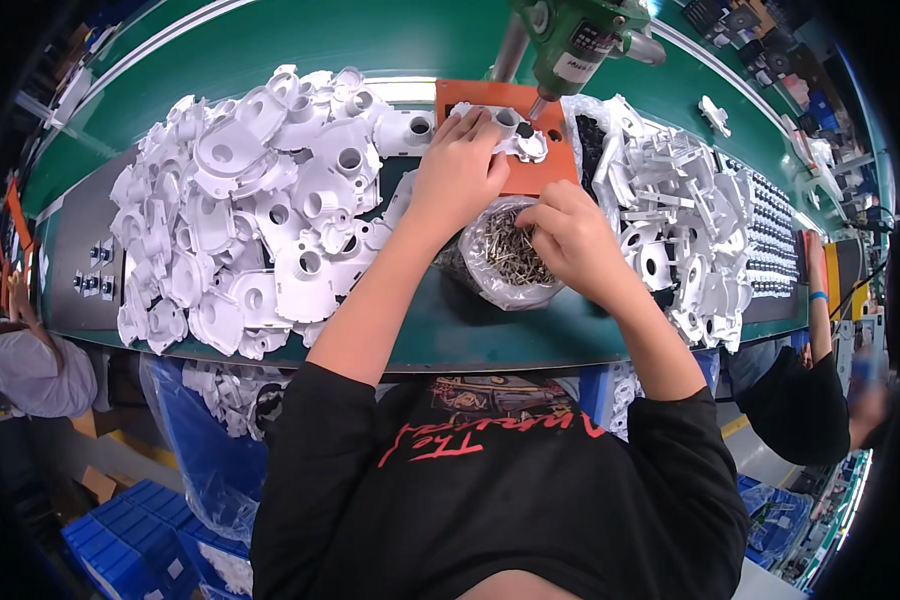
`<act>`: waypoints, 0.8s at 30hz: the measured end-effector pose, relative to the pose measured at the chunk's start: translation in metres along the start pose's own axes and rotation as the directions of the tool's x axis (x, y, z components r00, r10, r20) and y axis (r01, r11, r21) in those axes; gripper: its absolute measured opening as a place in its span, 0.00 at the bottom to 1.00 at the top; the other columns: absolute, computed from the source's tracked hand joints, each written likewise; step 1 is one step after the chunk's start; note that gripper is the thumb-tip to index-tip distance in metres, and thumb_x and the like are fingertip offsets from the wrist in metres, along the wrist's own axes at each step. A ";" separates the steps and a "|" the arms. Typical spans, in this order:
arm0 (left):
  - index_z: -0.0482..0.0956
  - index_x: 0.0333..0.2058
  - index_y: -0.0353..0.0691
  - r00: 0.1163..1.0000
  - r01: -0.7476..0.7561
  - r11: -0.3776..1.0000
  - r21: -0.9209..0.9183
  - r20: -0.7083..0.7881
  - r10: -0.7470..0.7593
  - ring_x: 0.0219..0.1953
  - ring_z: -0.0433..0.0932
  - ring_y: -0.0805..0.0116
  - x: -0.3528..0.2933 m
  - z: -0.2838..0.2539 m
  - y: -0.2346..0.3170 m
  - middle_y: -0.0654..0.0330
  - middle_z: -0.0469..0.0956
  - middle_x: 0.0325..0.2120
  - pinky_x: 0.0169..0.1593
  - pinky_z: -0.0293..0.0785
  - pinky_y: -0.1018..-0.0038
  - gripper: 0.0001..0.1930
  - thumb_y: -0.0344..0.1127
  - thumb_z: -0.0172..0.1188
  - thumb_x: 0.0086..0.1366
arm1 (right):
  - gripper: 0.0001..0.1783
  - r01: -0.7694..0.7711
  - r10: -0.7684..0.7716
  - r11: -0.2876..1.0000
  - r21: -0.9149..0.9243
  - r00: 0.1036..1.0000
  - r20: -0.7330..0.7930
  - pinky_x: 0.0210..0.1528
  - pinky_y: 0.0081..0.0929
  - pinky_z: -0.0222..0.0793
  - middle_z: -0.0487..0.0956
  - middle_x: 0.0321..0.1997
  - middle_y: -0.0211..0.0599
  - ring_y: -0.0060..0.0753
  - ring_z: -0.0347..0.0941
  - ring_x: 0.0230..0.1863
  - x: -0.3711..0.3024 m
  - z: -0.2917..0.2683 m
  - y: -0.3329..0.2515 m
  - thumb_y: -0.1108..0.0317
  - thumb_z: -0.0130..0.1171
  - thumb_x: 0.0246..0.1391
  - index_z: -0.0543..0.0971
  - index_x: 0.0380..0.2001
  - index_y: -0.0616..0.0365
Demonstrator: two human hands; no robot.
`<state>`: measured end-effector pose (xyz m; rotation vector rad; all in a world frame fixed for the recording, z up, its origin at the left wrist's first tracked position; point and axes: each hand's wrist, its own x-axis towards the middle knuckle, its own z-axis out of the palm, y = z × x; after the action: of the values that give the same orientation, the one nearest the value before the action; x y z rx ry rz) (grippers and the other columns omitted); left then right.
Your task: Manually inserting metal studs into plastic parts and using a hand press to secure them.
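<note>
My left hand point(460, 165) holds a white plastic part point(532, 150) down on an orange plate point(526, 181), its fingers closed over the part's left side. A small black piece sits on that part, near the tip of a green bench machine point(585, 40) that reaches down from above. Beside the plate, a clear plastic bag point(510, 298) stands open, filled with small metal pins or screws point(505, 247). My right hand point(573, 238) is over the bag's right edge with its fingers pinched together. Whatever those fingertips hold is too small to make out.
A large heap of white plastic parts point(220, 200) covers the left of the green table point(420, 345). More white parts point(670, 190) and rows of small black-and-white pieces point(770, 235) lie on the right. Other people sit at both sides.
</note>
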<state>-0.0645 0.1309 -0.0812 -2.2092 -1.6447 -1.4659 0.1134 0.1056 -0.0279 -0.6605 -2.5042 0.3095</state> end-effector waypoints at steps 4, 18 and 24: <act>0.74 0.33 0.32 1.000 -0.010 1.000 0.010 0.005 0.010 0.50 0.74 0.49 -0.001 0.002 -0.003 0.41 0.77 0.42 0.58 0.64 0.58 0.10 0.30 0.55 0.53 | 0.09 -0.031 0.033 0.998 0.050 0.999 -0.038 0.34 0.35 0.65 0.67 0.25 0.40 0.43 0.66 0.30 -0.002 0.000 0.004 0.82 0.51 0.39 0.76 0.27 0.62; 0.74 0.33 0.32 1.000 -0.011 1.000 0.004 -0.004 0.011 0.51 0.73 0.49 0.000 0.001 0.000 0.42 0.77 0.42 0.58 0.65 0.59 0.10 0.30 0.55 0.53 | 0.07 -0.048 0.052 0.998 0.051 0.996 -0.070 0.34 0.32 0.65 0.71 0.27 0.39 0.41 0.69 0.30 -0.002 -0.002 0.007 0.81 0.54 0.42 0.76 0.28 0.61; 0.74 0.33 0.32 1.000 -0.011 1.000 0.010 -0.005 0.011 0.51 0.73 0.49 0.000 0.000 -0.001 0.42 0.77 0.42 0.58 0.64 0.59 0.10 0.31 0.55 0.53 | 0.07 -0.018 0.020 0.999 0.028 0.996 -0.083 0.36 0.30 0.64 0.75 0.26 0.37 0.39 0.71 0.30 0.000 -0.003 0.008 0.80 0.57 0.42 0.76 0.27 0.59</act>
<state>-0.0650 0.1312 -0.0818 -2.2036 -1.6319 -1.4569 0.1175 0.1126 -0.0283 -0.6729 -2.4115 0.3159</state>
